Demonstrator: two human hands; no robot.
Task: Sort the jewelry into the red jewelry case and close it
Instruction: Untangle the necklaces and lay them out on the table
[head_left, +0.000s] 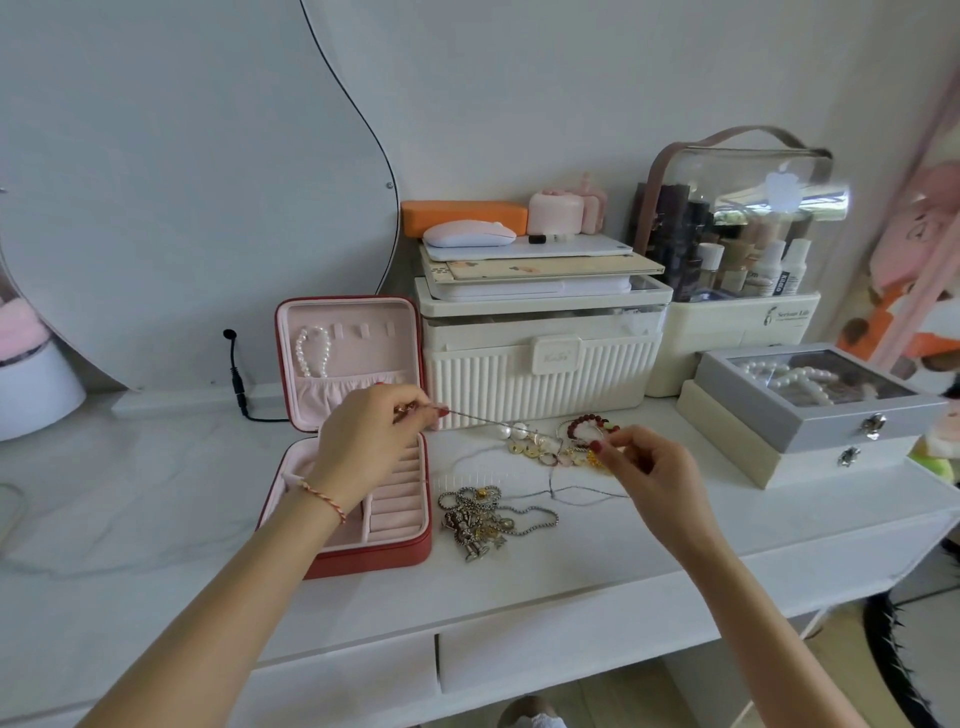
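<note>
Left hand (366, 436) fingers pinch thin chain (470, 415) over open red jewelry case (353, 441). Right hand (649, 467) fingers pinch chain's other end above jewelry heap (550, 447), mid desk (156, 519).

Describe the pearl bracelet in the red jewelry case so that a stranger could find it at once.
Start at the red jewelry case lying open at the left of the white table, beside the ribbed cream box. Look at its upright lid, lined in pink. The pearl bracelet hangs at the lid's upper left, the only jewelry there; the other pearls lie in the grey box far right.
</note>
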